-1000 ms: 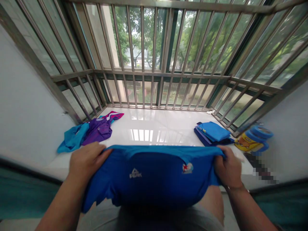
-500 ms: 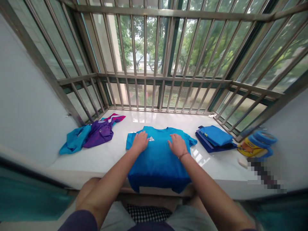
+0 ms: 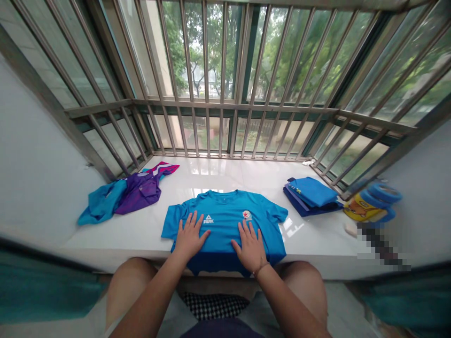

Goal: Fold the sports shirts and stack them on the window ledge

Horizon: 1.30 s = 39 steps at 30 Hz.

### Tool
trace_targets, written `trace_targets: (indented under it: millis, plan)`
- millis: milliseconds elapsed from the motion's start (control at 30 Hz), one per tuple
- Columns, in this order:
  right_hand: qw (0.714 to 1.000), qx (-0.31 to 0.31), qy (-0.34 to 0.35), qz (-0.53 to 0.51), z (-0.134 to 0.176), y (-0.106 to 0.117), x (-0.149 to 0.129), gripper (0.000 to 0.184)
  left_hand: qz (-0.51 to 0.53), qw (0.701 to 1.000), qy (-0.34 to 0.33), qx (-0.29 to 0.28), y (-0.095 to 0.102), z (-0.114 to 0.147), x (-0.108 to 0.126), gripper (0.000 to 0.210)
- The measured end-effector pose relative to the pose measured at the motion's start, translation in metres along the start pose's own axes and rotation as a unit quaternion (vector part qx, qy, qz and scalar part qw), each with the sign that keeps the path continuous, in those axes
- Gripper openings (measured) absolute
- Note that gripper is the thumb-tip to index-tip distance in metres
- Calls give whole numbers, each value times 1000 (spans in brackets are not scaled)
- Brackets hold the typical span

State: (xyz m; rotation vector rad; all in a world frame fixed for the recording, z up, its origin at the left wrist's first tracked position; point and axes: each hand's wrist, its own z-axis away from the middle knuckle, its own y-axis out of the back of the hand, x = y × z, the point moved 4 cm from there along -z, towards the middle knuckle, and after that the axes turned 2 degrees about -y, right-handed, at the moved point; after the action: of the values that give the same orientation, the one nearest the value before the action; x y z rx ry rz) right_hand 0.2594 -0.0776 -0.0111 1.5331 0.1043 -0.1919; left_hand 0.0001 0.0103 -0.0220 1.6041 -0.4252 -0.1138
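A blue T-shirt [image 3: 225,211] lies spread face up on the white ledge, collar toward the window, its darker hem hanging over the front edge. White lettering sits on one side of the chest and a round red-and-white badge on the other. My left hand [image 3: 190,237] rests flat on the shirt just below the lettering, fingers apart. Below the badge, my right hand [image 3: 251,246] lies flat too, fingers spread, with a thin band at the wrist. Neither hand holds anything.
Crumpled purple and teal clothes [image 3: 139,192] lie at the left of the ledge [image 3: 229,173]. On the right sits a stack of folded blue clothes [image 3: 312,195], beside a yellow-and-blue jug [image 3: 371,204]. A blurred-out dark object [image 3: 380,246] is near the right edge. Metal bars [image 3: 232,110] line the window.
Both hands have slid down the shirt toward me, and their fingers now lie flatter. The badge is uncovered, the left sleeve is spread wider, and the view has shifted slightly.
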Motion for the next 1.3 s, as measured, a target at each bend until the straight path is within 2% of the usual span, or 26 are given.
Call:
trace_targets:
  millis: [133,233,300,367,500,567,633,733,833,1000,1167,1233,1300]
  plan:
    - [1000,-4,16,-4,21,-6,-18,78,-27,999,34,30,8,22,-18,70]
    - [1000,19,18,-5,17,2,-20,71,-48,991,120,47,20,28,-50,65]
    - [999,43,25,-5,2,12,-18,67,-50,984,164,42,29,29,-75,64]
    - [998,51,37,-4,-20,21,-18,66,-55,983,174,35,38,29,-95,61]
    - [999,15,40,-8,-71,28,-33,68,-79,975,206,32,57,28,-120,58]
    - [998,2,57,-19,-91,25,-57,70,-78,965,249,28,63,26,-125,62]
    - [994,-3,102,-36,-105,19,-89,72,-55,959,276,23,66,22,-128,60]
    - [984,-17,168,-63,-117,6,-138,74,-10,966,258,7,64,15,-129,39]
    - [979,-42,183,-79,-129,-7,-168,73,22,967,252,10,63,14,-134,30]
    - [981,-51,173,-77,-154,-16,-176,76,128,930,336,77,67,24,-152,30]
    - [982,-55,170,-61,-171,-17,-179,78,244,886,374,128,71,15,-162,26]
    - [981,-57,174,-57,-174,-18,-181,78,308,871,353,147,76,11,-152,29]
    - [981,-47,179,-57,-176,-19,-181,76,375,869,286,153,85,9,-129,34]
